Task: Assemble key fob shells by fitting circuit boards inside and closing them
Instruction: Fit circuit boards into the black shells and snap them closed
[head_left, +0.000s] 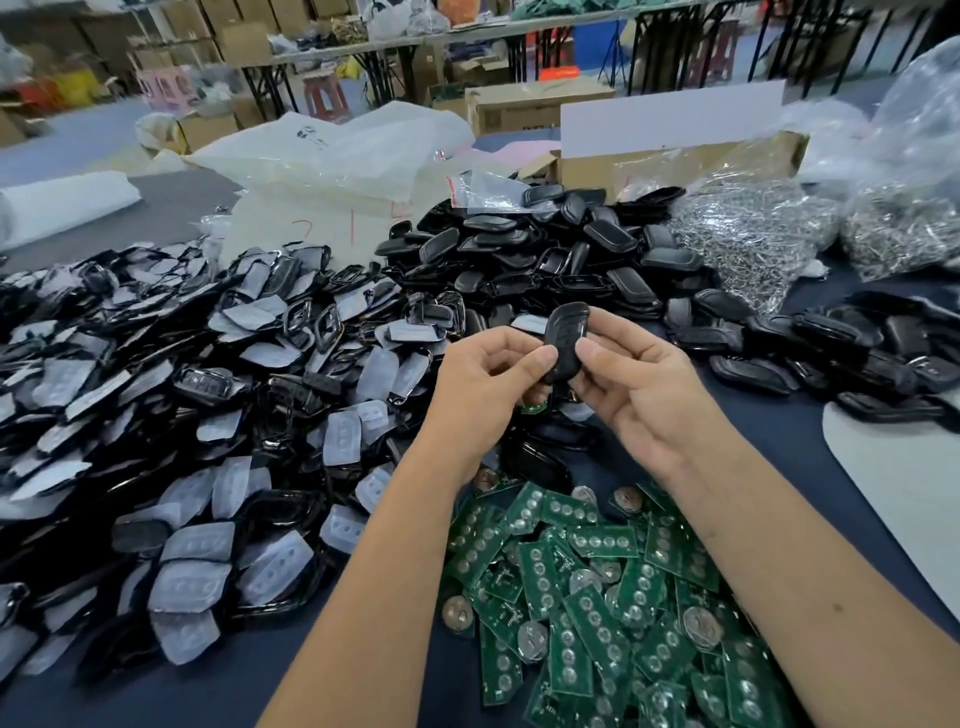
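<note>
Black plastic is what the key fob shell (563, 340) is made of, and it is held up over the surface (291, 675) between both hands. It is pinched by the left hand (491, 379) on one side and by the right hand (636, 387) on the other, likely so that it can be pressed shut. Green circuit boards (597, 597) are piled close below for easy reach. Red marks are seen on a white bag (332, 171), but they cannot be read.

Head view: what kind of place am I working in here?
Most likely a small factory or warehouse assembly bench. Heaps of black key fob shells and green circuit boards cover the table, stacked cartons line the back, and both hands grip one shell.
</note>
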